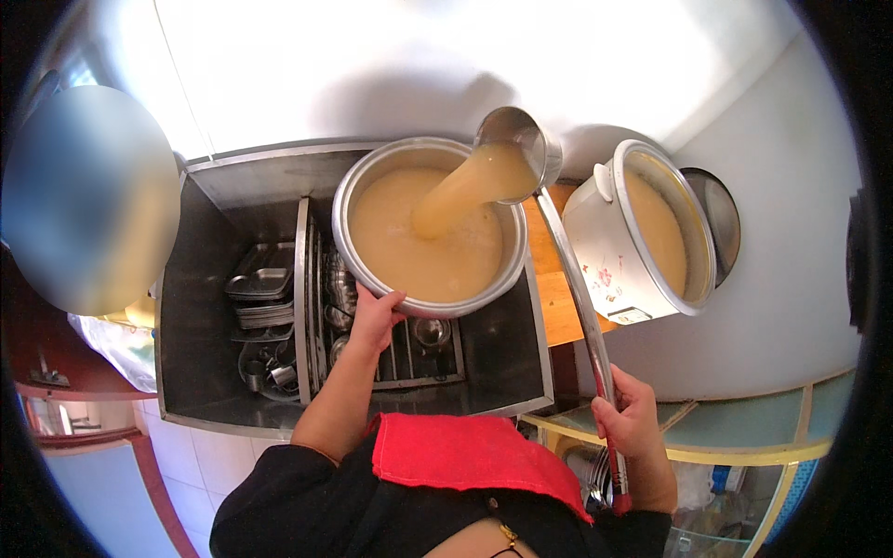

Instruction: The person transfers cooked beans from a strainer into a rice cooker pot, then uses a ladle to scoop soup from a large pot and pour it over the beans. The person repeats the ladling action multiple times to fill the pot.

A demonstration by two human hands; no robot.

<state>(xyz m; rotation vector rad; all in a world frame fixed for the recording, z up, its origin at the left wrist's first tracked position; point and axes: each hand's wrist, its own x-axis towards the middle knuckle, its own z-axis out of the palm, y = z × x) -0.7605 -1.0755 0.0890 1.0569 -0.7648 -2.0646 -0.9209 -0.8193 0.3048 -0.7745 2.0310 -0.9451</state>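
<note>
My right hand [629, 412] is wrapped round the long metal handle of a large ladle [551, 153]. The ladle's bowl is tipped to the left above a wide metal pot [437, 308], and cloudy yellowish-brown liquid [456, 200] streams from it into the pot. That pot is nearly full of the same liquid. At its near rim, my left hand [377, 316] grips the pot's edge, thumb along the side. To the right stands a white pot with a floral pattern [595, 251], tilted in view and holding similar liquid.
Beneath the metal pot is a deep steel sink [200, 372] with a divider, stacked metal trays [263, 302] and metal cups. A dark round lid [716, 219] leans behind the white pot, which rests by a wooden board [555, 312]. A yellow-edged glass cabinet [744, 456] stands near right.
</note>
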